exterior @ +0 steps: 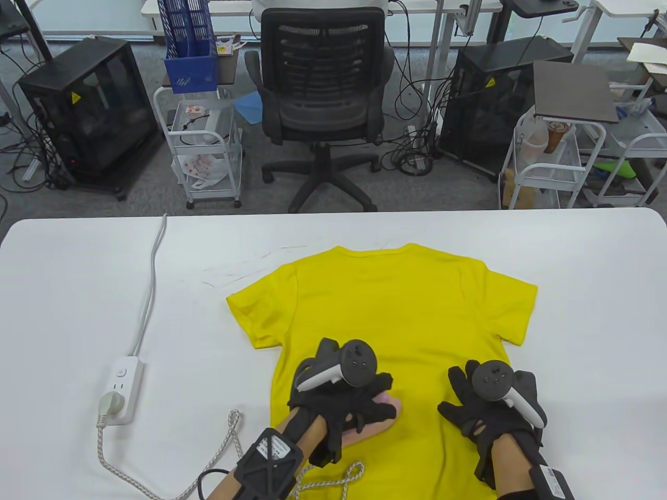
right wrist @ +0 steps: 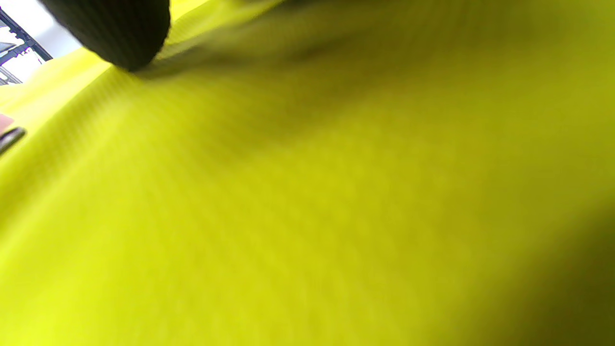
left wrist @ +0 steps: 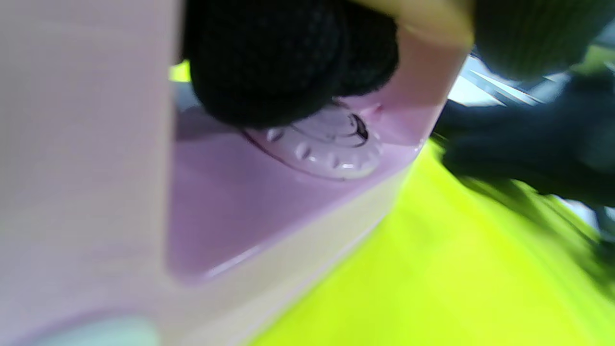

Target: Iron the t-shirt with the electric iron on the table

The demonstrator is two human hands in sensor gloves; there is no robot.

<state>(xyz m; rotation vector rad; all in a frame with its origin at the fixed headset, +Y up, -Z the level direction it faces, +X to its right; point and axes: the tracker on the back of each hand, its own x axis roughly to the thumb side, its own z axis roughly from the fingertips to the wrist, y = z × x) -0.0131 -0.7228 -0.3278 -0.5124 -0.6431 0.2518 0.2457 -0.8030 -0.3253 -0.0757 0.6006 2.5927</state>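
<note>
A yellow t-shirt [exterior: 396, 307] lies flat on the white table [exterior: 583, 291], collar away from me. My left hand [exterior: 354, 401] grips the handle of a pink electric iron [exterior: 383, 411] that stands on the shirt's lower left part. In the left wrist view the iron's pink body [left wrist: 250, 202] and its dial [left wrist: 331, 144] fill the frame, with a gloved finger [left wrist: 288, 62] wrapped over it. My right hand [exterior: 479, 406] rests flat on the shirt's lower right, fingers spread. The right wrist view shows a fingertip [right wrist: 120, 29] touching the yellow cloth [right wrist: 307, 192].
A white power strip [exterior: 121, 388] with a plug in it lies on the table's left side. Its cable runs to the far edge. The iron's braided cord [exterior: 229, 442] loops near the front edge. An office chair [exterior: 323, 99] and carts stand beyond the table.
</note>
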